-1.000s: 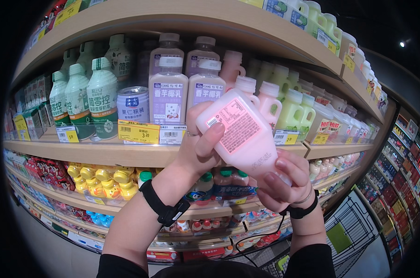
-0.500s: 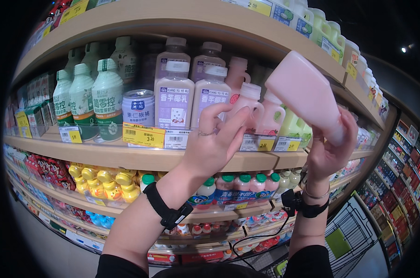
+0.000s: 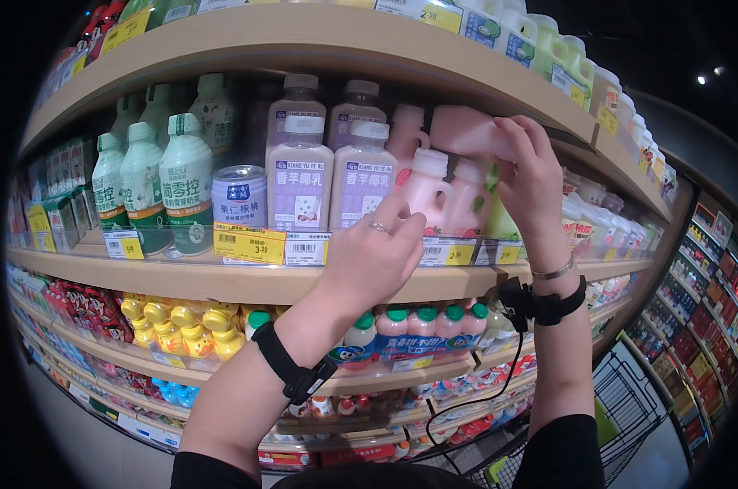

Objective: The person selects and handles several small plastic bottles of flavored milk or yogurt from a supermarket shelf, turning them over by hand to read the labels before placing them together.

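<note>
My right hand (image 3: 533, 183) reaches into the shelf at right, fingers closed round the end of a pink drink bottle (image 3: 463, 129). That bottle lies nearly flat above the necks of the others, its far end in shadow. My left hand (image 3: 373, 259) is closed against the lower left side of a pink handled bottle (image 3: 428, 181) at the shelf's front; its fingertips are partly hidden. Right beside this bottle stands another pink bottle (image 3: 469, 191). A further pink bottle (image 3: 407, 134) is behind them, and a green bottle (image 3: 499, 213) shows below my right wrist.
Purple-labelled bottles (image 3: 300, 183), a blue can (image 3: 239, 200) and green-and-white bottles (image 3: 186, 179) fill the shelf leftward. A clear front lip with price tags (image 3: 251, 244) edges it. The shelf above (image 3: 320, 41) overhangs. A shopping cart (image 3: 630, 399) stands lower right, and a cable (image 3: 499, 395) hangs from my right wrist.
My right hand has moved the pink bottle from in front of the shelf inward and left, tipping it nearly flat. My left hand has shifted slightly lower, and the front pink bottle now leans a little.
</note>
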Demonstrator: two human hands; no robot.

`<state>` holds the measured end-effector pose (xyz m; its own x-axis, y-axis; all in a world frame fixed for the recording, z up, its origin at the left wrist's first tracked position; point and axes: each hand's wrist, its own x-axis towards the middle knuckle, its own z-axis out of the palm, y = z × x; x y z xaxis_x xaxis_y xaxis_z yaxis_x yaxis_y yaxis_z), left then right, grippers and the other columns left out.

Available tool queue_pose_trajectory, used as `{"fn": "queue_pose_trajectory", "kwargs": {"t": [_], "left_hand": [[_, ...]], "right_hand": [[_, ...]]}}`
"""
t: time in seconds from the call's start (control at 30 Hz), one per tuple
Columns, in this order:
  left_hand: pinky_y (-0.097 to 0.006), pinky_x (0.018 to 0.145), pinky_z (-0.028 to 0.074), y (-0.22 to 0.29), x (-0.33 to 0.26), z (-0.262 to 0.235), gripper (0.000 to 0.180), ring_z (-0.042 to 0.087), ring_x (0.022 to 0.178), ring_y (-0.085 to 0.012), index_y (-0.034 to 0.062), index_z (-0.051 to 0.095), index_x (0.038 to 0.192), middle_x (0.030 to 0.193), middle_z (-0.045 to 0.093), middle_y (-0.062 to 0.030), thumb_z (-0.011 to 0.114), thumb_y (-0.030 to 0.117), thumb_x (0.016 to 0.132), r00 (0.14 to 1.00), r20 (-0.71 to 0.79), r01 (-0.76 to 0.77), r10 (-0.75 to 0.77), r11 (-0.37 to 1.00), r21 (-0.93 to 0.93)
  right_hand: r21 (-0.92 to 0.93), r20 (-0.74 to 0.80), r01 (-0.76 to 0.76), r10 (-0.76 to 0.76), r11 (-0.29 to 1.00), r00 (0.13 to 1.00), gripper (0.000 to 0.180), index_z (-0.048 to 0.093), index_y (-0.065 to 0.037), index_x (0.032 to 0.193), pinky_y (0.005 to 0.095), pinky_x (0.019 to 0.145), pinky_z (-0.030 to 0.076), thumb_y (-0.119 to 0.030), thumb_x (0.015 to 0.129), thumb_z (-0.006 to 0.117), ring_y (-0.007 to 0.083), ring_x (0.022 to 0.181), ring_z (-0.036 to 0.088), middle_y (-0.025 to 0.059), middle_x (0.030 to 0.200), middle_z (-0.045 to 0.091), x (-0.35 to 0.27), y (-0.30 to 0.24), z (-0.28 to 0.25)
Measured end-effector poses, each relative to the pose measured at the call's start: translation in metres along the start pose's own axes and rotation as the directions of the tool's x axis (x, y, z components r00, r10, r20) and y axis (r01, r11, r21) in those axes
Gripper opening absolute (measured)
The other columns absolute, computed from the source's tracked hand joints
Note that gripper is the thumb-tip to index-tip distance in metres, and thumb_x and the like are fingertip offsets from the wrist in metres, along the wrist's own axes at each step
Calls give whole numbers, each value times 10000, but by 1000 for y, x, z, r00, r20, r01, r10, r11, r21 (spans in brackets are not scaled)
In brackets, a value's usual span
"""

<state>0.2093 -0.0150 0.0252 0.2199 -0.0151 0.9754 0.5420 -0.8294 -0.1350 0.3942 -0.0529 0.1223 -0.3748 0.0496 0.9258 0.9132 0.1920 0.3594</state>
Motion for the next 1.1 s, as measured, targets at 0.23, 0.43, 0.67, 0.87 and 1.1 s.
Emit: {"fn": "queue_pose_trajectory", "kwargs": {"t": [0.23, 0.43, 0.67, 0.87, 1.1], "left_hand": [[-272, 435, 442, 1, 0, -5, 120, 563, 520, -161, 84, 578, 790, 827, 530, -40, 611, 105, 677, 1000, 29, 12, -12, 1000, -1], [-272, 436, 435, 3, 1, -2, 122, 559, 518, -159, 86, 577, 783, 823, 528, -42, 608, 92, 666, 1000, 20, 7, -7, 1000, -17], [-271, 428, 421, 2, 1, -2, 130, 556, 518, -152, 91, 577, 784, 816, 529, -39, 612, 89, 658, 999, 37, 10, -10, 1000, -3], [-271, 430, 424, 0, 0, -1, 130, 558, 520, -150, 96, 583, 783, 809, 529, -37, 614, 93, 657, 999, 32, 7, -7, 1000, 11], [-269, 466, 448, 4, 3, -1, 172, 575, 580, -159, 100, 601, 819, 853, 558, -30, 607, 98, 647, 998, 64, -14, 12, 999, 38]], "right_hand": [[-24, 225, -95, 98, 995, 969, 435, 554, -103, 1018, 366, 701, 451, 42, 608, 552, 308, 831, 536, 134, 888, 536, 14, 14, 18], [104, 530, -34, -26, 994, 847, 432, 558, -71, 1058, 316, 720, 460, 70, 650, 539, 303, 830, 565, 156, 938, 592, 29, 38, 40], [128, 802, -210, 23, 969, 597, 491, 508, -108, 1139, 295, 827, 419, 96, 695, 467, 259, 961, 525, 101, 1080, 556, 63, 34, 48], [-12, 876, -405, 205, 914, 437, 491, 430, -105, 1213, 283, 764, 446, 13, 741, 500, 255, 932, 547, 147, 1077, 549, 75, 9, 43], [176, 707, -147, -21, 973, 707, 530, 375, -84, 1238, 286, 488, 494, -150, 754, 580, 224, 840, 586, 147, 1025, 556, 74, 10, 95]]}}
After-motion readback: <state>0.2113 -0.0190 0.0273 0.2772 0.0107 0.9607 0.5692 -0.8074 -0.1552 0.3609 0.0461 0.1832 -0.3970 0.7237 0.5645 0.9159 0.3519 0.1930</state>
